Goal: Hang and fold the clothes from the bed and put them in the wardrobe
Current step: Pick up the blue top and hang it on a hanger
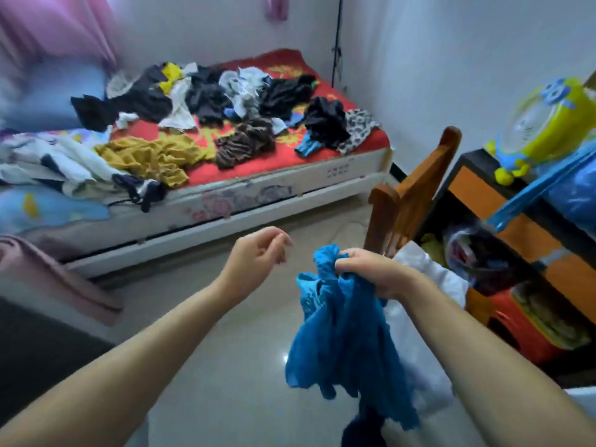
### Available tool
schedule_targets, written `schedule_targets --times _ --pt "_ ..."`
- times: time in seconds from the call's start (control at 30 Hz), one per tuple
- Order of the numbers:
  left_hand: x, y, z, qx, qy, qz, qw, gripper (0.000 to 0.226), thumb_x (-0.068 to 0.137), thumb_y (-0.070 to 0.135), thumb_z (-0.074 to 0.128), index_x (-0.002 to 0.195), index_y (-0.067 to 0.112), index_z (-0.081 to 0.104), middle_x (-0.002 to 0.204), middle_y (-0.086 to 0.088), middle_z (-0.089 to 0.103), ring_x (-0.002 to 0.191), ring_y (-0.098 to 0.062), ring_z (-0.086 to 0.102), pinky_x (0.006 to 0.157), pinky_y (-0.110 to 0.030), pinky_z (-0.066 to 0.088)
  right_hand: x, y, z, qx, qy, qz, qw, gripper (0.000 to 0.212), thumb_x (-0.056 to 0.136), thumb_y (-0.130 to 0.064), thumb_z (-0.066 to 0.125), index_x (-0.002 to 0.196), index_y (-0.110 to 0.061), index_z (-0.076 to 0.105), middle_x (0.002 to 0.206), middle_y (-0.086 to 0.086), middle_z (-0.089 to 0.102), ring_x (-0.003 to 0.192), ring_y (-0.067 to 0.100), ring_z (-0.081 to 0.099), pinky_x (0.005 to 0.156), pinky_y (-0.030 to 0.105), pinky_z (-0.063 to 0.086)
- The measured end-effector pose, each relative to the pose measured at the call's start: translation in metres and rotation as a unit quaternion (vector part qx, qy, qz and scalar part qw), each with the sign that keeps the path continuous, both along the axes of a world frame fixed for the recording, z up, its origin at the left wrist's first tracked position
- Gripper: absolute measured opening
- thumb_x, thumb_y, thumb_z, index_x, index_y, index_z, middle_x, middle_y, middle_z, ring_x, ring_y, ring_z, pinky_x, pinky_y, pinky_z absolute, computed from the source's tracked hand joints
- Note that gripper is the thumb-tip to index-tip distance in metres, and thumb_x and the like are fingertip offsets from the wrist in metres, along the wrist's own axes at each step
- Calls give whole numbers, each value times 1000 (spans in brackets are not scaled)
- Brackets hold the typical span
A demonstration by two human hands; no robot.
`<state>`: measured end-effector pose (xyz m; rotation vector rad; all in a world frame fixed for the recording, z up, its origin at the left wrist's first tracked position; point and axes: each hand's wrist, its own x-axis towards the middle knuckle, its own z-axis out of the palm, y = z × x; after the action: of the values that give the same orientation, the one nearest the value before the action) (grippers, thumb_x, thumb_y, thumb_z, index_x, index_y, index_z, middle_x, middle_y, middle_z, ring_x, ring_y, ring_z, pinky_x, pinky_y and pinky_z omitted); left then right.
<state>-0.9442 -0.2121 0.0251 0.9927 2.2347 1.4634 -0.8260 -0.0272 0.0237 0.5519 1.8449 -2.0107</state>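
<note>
Right hand (364, 269) has a tight grip on the blue garment (342, 343), bunched at the top and hanging over the floor (225, 366). Left hand (258, 253) is raised beside it, fingers loosely curled, holding nothing. Beyond, the bed (290, 175) carries scattered clothes (206, 101).

Two bare forearms reach in from the lower edge, no sleeves visible on either. The left hand (258, 253) and right hand (364, 269) wear no gloves, rings or watch.
</note>
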Motion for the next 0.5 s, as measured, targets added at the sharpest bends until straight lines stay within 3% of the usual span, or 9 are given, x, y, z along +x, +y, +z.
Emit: schedule_targets --times 0.1,0.2,0.27,0.37,0.43,0.5 --pt "-37 -48 27 -52 -1 35 998 39 91 -11 37 108 14 63 93 -7 66 87 -18 63 89 -40 51 -39 -39 54 41 22 131 990 7 74 -5 48 69 -6 53 61 9 51 50 16 49 48 23 41" --pt "-46 -88 45 -84 34 -11 996 60 82 -20 33 122 15 62 125 1 60 122 -14 53 107 -29 40 -77 -78 100 65 46 261 962 5 57 -12 56 53 -15 56 54 2 48 47 13 44 47 23 35" --pt "-46 -110 55 -78 43 -76 993 60 82 -22 35 126 9 60 137 3 50 131 -6 43 111 -23 33 -98 -99 119 62 60 327 941 5 51 -20 60 47 -18 57 50 -3 49 44 9 44 45 20 35" --pt "-48 -140 66 -65 -8 -138 988 42 89 -14 48 126 2 58 135 12 46 121 16 42 98 -7 36 -133 -117 129 51 64 378 922 6 54 -22 60 52 -18 64 52 -6 56 44 6 50 46 18 39" --pt "-53 -157 69 -57 -45 -91 993 30 92 -5 55 121 -2 59 124 6 57 111 7 52 94 -16 43 -160 -121 127 58 55 400 913 8 57 -20 62 59 -17 69 58 -3 62 49 8 56 49 19 45" --pt "-64 -174 73 -54 -23 9 998 15 95 5 53 105 -4 61 98 -9 63 91 -11 56 82 -32 46 -188 -123 118 73 38 397 914 12 69 -14 61 64 -16 71 67 0 67 56 10 62 54 21 51"
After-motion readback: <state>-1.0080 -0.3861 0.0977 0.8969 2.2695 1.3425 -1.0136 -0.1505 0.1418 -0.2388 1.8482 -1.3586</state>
